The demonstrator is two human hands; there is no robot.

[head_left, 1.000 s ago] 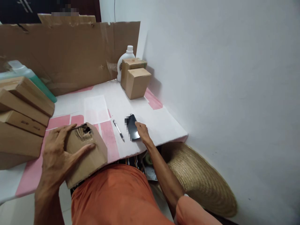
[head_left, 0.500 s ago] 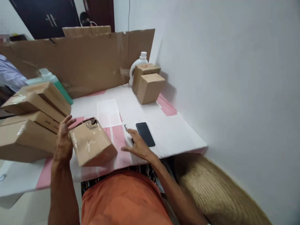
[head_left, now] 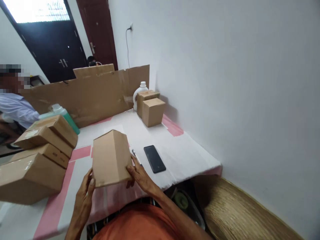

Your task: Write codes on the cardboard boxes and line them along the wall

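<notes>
A brown cardboard box [head_left: 106, 158] is held between both hands near the table's front edge, plain closed faces toward me. My left hand [head_left: 85, 196] grips its lower left edge, thumb in front. On its lower right side my right hand [head_left: 140, 175] presses with bent fingers, some of them hidden behind the box. A pen [head_left: 135, 155] lies just behind my right hand. Right of it a black phone [head_left: 154, 159] lies flat on the table.
Several cardboard boxes [head_left: 32, 176] are piled at the left, by a green jug [head_left: 70, 120]. Two boxes [head_left: 153, 112] and a white bottle [head_left: 142, 87] stand at the back right. Behind is a cardboard partition [head_left: 100, 98]; a person [head_left: 17, 103] sits at the left. A woven basket [head_left: 235, 203] is at lower right.
The box has been turned, so its taped, torn face no longer shows. My right hand, which was free beside the pen, now holds the box's right side. The view has tilted upward.
</notes>
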